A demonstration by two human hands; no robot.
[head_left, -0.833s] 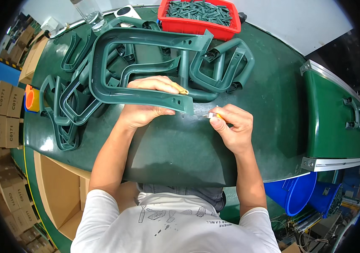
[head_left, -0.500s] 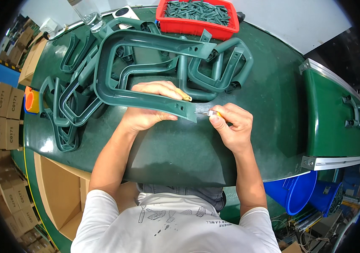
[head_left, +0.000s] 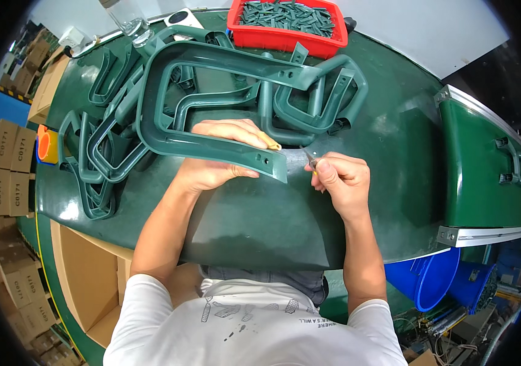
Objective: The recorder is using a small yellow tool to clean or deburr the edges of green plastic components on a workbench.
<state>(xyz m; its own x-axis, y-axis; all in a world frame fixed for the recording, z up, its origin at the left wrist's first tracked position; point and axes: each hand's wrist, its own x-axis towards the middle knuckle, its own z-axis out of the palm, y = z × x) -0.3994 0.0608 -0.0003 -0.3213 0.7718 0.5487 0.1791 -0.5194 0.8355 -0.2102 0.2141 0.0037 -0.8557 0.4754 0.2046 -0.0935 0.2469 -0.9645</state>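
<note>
My left hand (head_left: 214, 168) is closed round the lower arm of a dark green U-shaped plastic handle (head_left: 187, 146), near its flat end with two holes. A yellowish finger cover (head_left: 269, 141) shows on one of its fingers. My right hand (head_left: 343, 177) pinches a small craft knife (head_left: 313, 161), its blade pointing up and left. The blade stands a little apart from the handle's end. Behind and left of the held piece lies a pile of similar green handles (head_left: 92, 146), with more at its right (head_left: 315, 125).
A red bin (head_left: 285, 43) full of small green strips stands at the back. An orange tape roll (head_left: 45, 146) sits at the left edge. Below are an open cardboard box (head_left: 83, 274) and blue barrels (head_left: 425, 277). A green panel with metal rails (head_left: 486, 165) is at right.
My right hand has moved slightly right, and the knife has turned from pointing left at the handle's end to pointing up, away from it. My left hand keeps its hold on the handle.
</note>
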